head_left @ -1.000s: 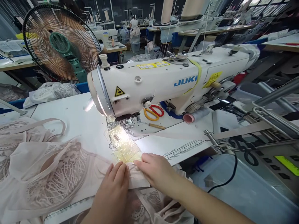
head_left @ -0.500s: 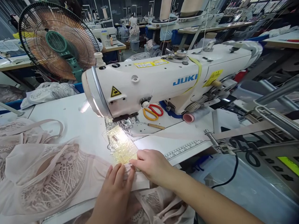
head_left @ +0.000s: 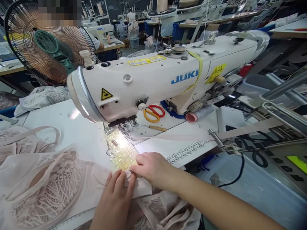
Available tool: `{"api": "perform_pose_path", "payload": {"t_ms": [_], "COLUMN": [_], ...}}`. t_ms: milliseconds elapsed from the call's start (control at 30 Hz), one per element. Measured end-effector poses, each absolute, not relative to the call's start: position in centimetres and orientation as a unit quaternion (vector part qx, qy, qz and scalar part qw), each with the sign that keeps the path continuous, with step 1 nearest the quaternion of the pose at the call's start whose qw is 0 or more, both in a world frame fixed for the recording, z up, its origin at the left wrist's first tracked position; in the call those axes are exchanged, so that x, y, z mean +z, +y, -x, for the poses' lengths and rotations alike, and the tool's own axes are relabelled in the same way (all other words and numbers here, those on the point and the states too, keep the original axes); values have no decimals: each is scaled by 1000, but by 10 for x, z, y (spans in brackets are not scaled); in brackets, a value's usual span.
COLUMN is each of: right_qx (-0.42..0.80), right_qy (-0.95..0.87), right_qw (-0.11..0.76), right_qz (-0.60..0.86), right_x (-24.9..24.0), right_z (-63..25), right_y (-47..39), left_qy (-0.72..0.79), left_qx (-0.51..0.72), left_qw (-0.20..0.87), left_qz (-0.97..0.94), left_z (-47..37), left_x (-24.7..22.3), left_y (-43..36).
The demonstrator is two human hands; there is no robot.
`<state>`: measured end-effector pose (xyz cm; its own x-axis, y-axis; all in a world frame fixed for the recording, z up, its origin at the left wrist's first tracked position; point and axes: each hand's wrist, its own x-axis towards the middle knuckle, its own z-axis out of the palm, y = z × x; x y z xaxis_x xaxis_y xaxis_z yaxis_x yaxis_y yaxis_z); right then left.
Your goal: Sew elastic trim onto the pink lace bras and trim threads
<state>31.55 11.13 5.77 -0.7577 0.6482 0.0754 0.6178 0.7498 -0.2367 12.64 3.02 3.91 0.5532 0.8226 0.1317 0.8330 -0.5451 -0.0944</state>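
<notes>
A pale pink lace bra (head_left: 52, 182) lies on the white table, its band running right to both hands. My left hand (head_left: 117, 188) lies on the band's end with its fingers spread, palm down. Beside it my right hand (head_left: 150, 167) is closed, thumb and index fingertip meeting at the fabric's edge; what they pinch is too small to make out. Just beyond the fingertips a shiny yellowish taped plate (head_left: 121, 150) leads up to the needle area of the white sewing machine (head_left: 148, 76).
Red and orange-handled scissors (head_left: 152, 114), a wooden-handled tool (head_left: 157, 128) and a thread cone (head_left: 192, 117) lie by the machine. More lace garments (head_left: 165, 207) hang at the front edge. A fan (head_left: 48, 41) stands back left; a clear bin (head_left: 254, 191) is at right.
The view has shifted slightly, so the machine and table appear farther left. Both hands keep nearly the same place and pose at the fabric. Part of a person now shows behind the fan.
</notes>
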Motion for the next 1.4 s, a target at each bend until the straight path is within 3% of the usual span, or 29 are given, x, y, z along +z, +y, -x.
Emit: {"api": "perform_pose_path", "payload": {"t_ms": [300,633,933,1100,1400], "right_qx": [95,111,136,84,-41], "right_qy": [-945,-941,-925,-939,-941], "right_qw": [80,26,92,80,21], "right_qz": [304,317,343,323,336], "right_x": [63,76,74,65,58], "right_z": [-316,-341,-307,-269,-246], "right_y": [119,121,103,95,77], "left_qy": [-406,-472,-424,-470,-452], "left_qx": [-30,-32,-84,-190,-258], "left_qw": [117,57,119,158,235], "left_qz": [906,879,894,848,821], "left_z": [-118,-124,-114,-103,-99], "left_x": [42,37,16,1,15], "left_y": [39,31,19,0,-7]}}
